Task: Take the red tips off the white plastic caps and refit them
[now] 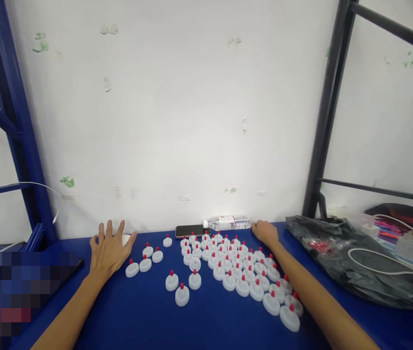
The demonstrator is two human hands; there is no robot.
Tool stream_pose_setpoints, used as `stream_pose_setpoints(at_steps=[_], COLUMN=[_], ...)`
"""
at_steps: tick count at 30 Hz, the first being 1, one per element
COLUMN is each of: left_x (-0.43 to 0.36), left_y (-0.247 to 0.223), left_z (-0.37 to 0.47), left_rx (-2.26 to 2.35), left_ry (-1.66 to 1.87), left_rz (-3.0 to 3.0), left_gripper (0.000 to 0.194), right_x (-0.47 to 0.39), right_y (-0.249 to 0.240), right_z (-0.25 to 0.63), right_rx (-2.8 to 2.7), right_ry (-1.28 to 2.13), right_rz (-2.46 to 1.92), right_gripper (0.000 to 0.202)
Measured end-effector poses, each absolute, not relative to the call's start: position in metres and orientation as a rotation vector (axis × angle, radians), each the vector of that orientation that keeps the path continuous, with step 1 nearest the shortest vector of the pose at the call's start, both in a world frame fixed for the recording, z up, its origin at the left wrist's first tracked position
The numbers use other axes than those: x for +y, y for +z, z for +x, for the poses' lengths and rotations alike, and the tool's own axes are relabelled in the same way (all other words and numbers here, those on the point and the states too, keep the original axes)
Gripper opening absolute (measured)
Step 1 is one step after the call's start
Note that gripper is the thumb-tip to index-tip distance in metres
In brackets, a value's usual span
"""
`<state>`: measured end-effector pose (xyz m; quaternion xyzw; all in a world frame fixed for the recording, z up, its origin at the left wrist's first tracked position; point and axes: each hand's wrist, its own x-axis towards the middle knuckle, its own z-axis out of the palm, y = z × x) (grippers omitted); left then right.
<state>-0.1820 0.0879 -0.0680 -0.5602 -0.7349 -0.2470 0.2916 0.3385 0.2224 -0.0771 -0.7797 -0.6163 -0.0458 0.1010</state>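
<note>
My left hand (109,248) is spread at the back left of the blue table, fingers apart. A small white thing (126,239) shows beside its thumb, partly hidden; I cannot make out its kind. My right hand (265,232) is curled closed near the wall, at the base end of a clear plastic bottle (228,223) lying on its side. Whatever its fingers hold, if anything, is hidden. Between my arms stand many white round caps with red tips (243,286), massed toward the right. A few loose ones (145,263) stand near my left hand, and three (182,295) in front.
A dark phone (190,231) lies by the wall, left of the bottle. On the right are a black plastic bag (337,262), a white cable (377,270) and a small bag of red pieces (325,245). Metal frame posts (27,131) rise at both sides.
</note>
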Motion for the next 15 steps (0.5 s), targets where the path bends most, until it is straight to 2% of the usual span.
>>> stream_pose_setpoints(at_steps=[8,15], left_x=[0.104,0.107], left_y=[-0.081,-0.080], left_z=[-0.194,-0.195], left_rx=[-2.198,-2.318], left_ry=[-0.628,-0.618], left_rz=[-1.512,-1.545], left_gripper=[0.093,0.103], right_x=[0.222,0.222], right_y=[-0.077,-0.077], right_z=[0.338,0.338], right_rx=[-1.820,-1.811], right_ry=[-0.153,-0.150], right_rz=[-2.315,-2.333], right_gripper=[0.032,0.033])
